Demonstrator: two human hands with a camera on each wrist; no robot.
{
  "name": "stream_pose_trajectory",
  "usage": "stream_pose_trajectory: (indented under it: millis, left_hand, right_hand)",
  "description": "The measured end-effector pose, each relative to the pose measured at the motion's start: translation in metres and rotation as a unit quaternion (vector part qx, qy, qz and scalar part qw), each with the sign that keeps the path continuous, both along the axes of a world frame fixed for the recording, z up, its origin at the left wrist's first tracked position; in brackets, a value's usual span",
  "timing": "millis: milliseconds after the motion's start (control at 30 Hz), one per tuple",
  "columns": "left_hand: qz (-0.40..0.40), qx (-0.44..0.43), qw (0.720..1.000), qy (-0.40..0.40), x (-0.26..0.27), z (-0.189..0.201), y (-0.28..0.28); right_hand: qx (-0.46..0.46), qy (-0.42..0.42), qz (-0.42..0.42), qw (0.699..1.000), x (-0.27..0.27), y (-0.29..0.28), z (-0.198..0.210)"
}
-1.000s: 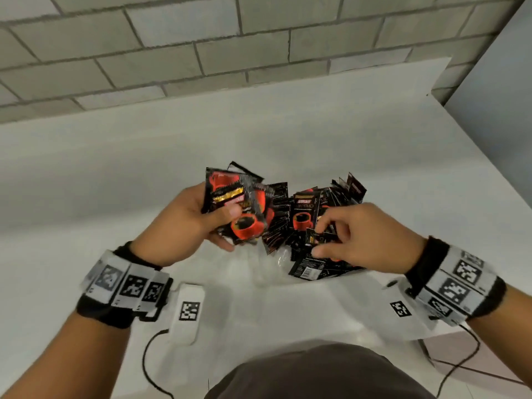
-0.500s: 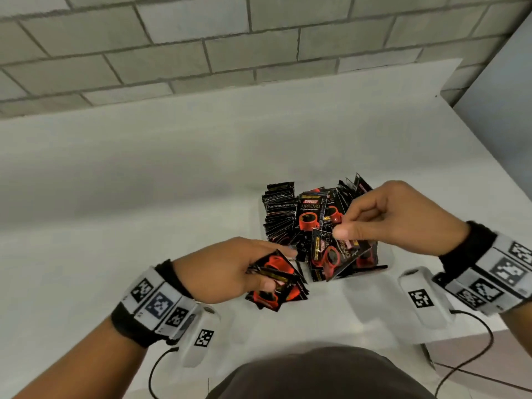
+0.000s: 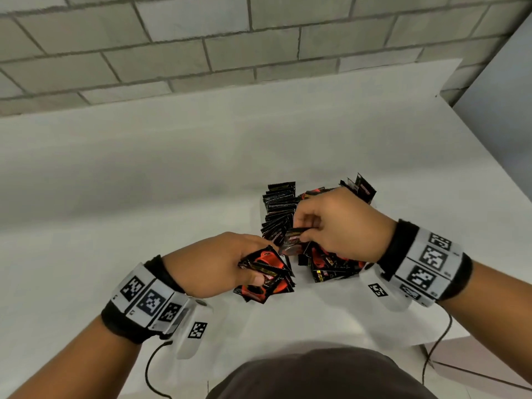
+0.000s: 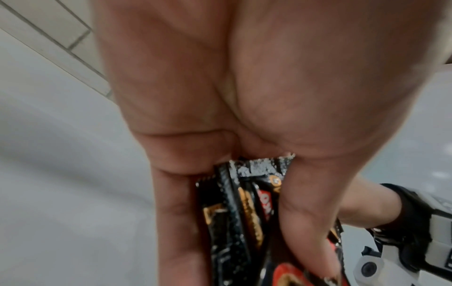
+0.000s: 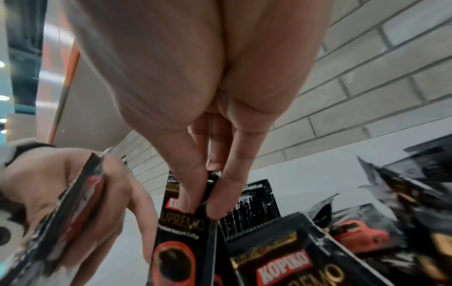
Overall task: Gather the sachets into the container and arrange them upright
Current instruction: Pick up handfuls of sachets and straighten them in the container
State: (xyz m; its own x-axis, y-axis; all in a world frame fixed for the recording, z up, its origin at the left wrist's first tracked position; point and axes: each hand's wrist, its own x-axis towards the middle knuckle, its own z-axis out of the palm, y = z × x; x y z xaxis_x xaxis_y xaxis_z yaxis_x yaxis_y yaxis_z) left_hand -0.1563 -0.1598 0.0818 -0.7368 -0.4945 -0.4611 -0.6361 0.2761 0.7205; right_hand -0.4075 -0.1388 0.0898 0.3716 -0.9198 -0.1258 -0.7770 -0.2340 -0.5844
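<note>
Since half a second ago the right hand [image 3: 342, 226] has lowered its single sachet [image 3: 293, 241] from above the container [image 3: 263, 203] to the near end of the upright row [image 3: 279, 205], thumb and fingers pinching its top edge. The left hand [image 3: 218, 263] holds its position just beside the container, fingers curled round a bundle of sachets [image 3: 266, 276]. Judgement: one more sachet is about to be seated upright; the bundle and the sachets lying flat [image 3: 328, 264] under the right hand remain to be arranged.
</note>
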Motion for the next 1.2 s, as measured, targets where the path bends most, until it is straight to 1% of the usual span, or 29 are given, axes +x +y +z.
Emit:
stream_pose_trajectory:
  millis: [67,200,333,433,500,633,733,800,900,967,1033,1100,1200]
  left_hand:
    - [0.004,-0.007,1.000,-0.011,0.003,0.001,0.001]
    - [0.007,-0.024,1.000,-0.011,0.007,0.000,0.002]
    - [0.010,-0.022,1.000,-0.004,0.009,0.003,0.002]
    - [0.014,0.007,1.000,-0.010,0.008,0.004,0.004]
    - [0.006,0.022,1.000,-0.013,0.005,0.005,0.006]
    - [-0.063,-0.014,0.996,-0.057,-0.008,0.003,0.012]
    - [-0.109,-0.024,0.990,-0.088,-0.015,-0.004,0.015]
    - [-0.107,-0.024,0.989,-0.097,-0.017,-0.007,0.014]
    - [-0.098,-0.026,0.991,-0.089,-0.018,-0.004,0.012]
    - [-0.103,-0.032,0.991,-0.083,-0.019,-0.005,0.011]
    - [-0.110,-0.036,0.989,-0.095,-0.021,-0.006,0.012]
    - [-0.122,-0.039,0.986,-0.107,-0.024,-0.008,0.013]
    - [-0.135,-0.040,0.984,-0.109,-0.029,-0.007,0.013]
  right_hand:
    - [-0.018,0.026,0.027,0.999,0.008,-0.005,-0.003]
    - [-0.014,0.068,0.068,0.995,0.019,-0.012,-0.007]
    - [-0.031,0.089,0.069,0.993,0.027,-0.013,-0.010]
    - [-0.061,0.149,0.076,0.984,0.030,-0.014,-0.015]
    - [-0.059,0.170,0.076,0.981,0.032,-0.017,-0.018]
    - [-0.039,0.149,0.063,0.986,0.035,-0.025,-0.020]
    - [-0.014,0.122,0.044,0.991,0.033,-0.031,-0.019]
    - [0.010,0.111,0.043,0.993,0.032,-0.031,-0.016]
    - [0.038,0.078,0.025,0.996,0.025,-0.030,-0.006]
    - [0.041,0.037,-0.011,0.998,0.014,-0.032,0.001]
    - [0.037,0.009,-0.061,0.997,0.001,-0.037,0.007]
    - [0.036,0.007,-0.093,0.995,-0.008,-0.043,0.005]
    - [0.078,0.016,-0.087,0.993,-0.008,-0.049,-0.005]
